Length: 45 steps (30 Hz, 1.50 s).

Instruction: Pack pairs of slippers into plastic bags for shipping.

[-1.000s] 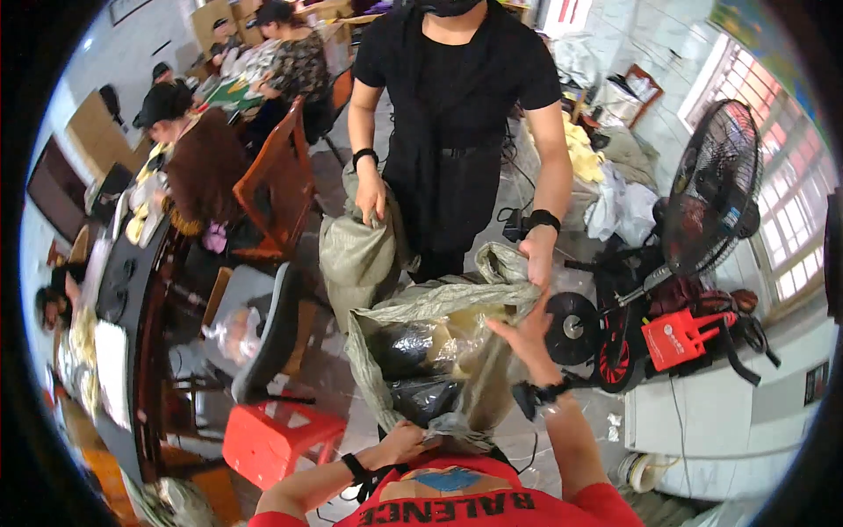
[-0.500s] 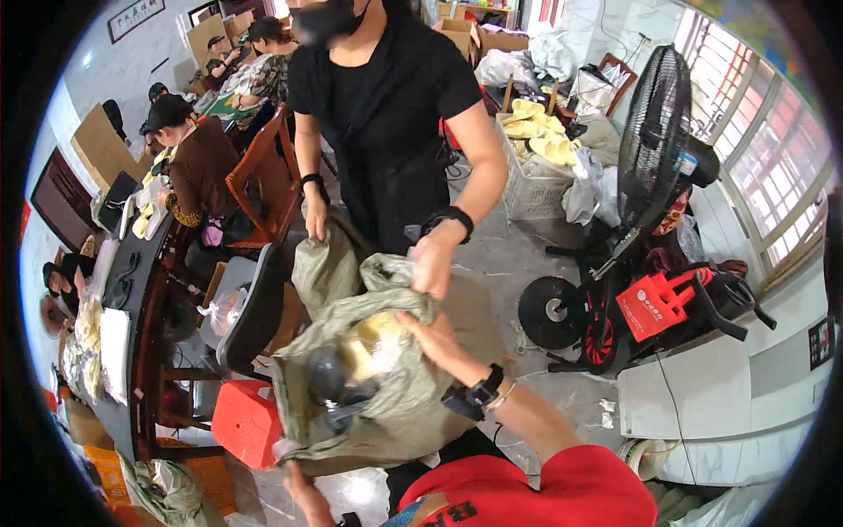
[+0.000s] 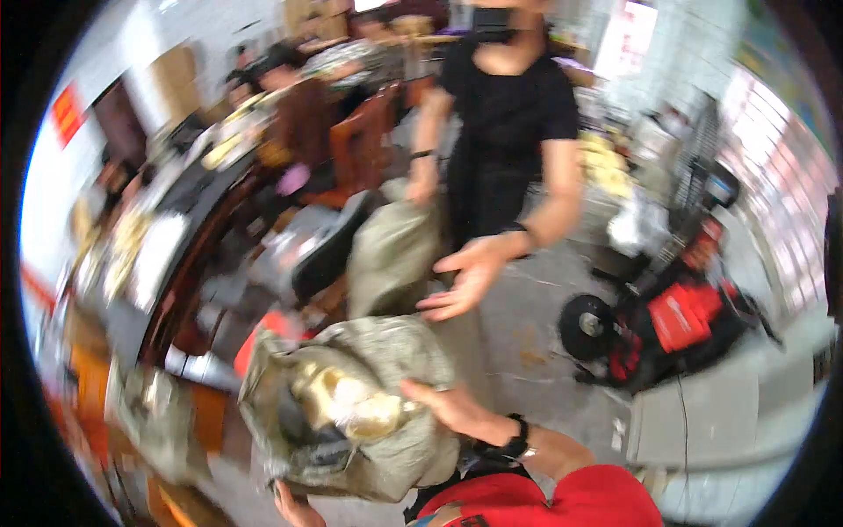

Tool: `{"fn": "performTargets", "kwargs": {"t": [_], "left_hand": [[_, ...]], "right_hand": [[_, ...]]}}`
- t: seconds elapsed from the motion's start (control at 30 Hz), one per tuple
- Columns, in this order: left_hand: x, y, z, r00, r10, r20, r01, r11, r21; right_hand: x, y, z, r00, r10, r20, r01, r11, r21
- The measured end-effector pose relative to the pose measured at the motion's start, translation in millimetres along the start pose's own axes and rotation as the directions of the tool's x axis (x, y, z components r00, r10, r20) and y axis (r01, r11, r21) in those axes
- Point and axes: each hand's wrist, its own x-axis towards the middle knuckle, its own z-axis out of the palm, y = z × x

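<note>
A grey-green woven sack (image 3: 421, 448) hangs wide-mouthed in front of me. Inside it lie yellow pieces in clear plastic (image 3: 347, 400) and dark pieces, too blurred to name. My right hand (image 3: 443, 408) is closed on the sack's right rim. At its lower left edge my left hand (image 3: 294, 505) grips the cloth, partly cut off by the frame's bottom. Facing me, a person in black (image 3: 505, 149) holds a second woven sack (image 3: 395, 250) with one hand. That person's other hand (image 3: 474, 277) is spread above my sack, apart from it.
A long dark table (image 3: 211, 215) with people seated along it runs down the left. A red stool (image 3: 263, 334) stands behind my sack. To the right are an exercise bike (image 3: 689, 321), a fan and a crate of yellow shoes (image 3: 606, 167). Another sack (image 3: 158, 422) sits lower left.
The other person has let go of my sack's rim and drawn back. My sack has moved down and left, away from them. The whole view has swung and blurred.
</note>
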Motion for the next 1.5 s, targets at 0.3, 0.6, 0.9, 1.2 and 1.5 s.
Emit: {"fn": "performTargets", "kwargs": {"t": [0.3,0.6,0.9,1.2,1.5], "left_hand": [[-35.9,12.3,-2.0,0.699,0.253,-0.669,-0.428,0.897,-0.108],[-95.9,43.2,-61.7,0.471,0.388,-0.792,-0.679,0.733,-0.045],[-99.4,67.1,-107.2,0.338,0.465,-0.818,-0.677,0.724,0.132],[-64.2,94.0,-122.0,0.06,0.306,-0.95,-0.738,0.655,0.164],[55.9,160.7,-146.6,0.048,0.362,-0.931,-0.605,0.752,0.261]], "right_hand": [[33.7,46.8,-4.8,0.819,0.232,0.525,-0.225,0.971,-0.078],[43.7,111.5,73.6,0.336,0.508,0.793,-0.406,0.838,-0.364],[104.5,148.7,166.3,0.077,0.458,0.885,-0.358,0.841,-0.404],[172.9,168.7,313.5,-0.251,0.486,0.837,-0.34,0.765,-0.547],[228.0,220.0,435.2,-0.056,0.439,0.897,-0.42,0.804,-0.42]]}}
